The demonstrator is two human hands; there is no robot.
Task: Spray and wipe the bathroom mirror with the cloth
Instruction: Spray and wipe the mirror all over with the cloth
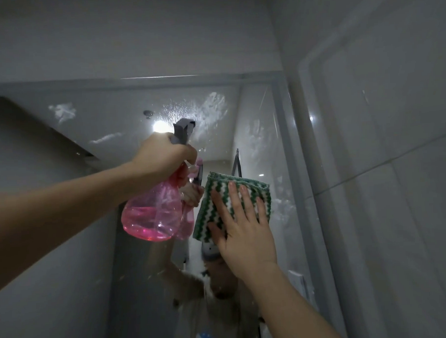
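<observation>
1. Pink translucent spray bottle [152,212], part full of liquid, is gripped at the neck by the left hand [165,156], fingers curled round it; its grey nozzle [184,127] points at the mirror [127,116], probably to wet the glass above the cloth.
2. Green-and-white cloth [225,194], folded, lies flat on the mirror just right of the bottle, pressed there by the right hand [245,231] with fingers straight and spread, likely ready to wipe.
3. White smears [211,110] and droplets mark the mirror above the cloth, so wiping seems unfinished.
4. Trigger finger is hidden behind the bottle; the mirror's lower edge is cut off, and reflections blur its surface.
</observation>
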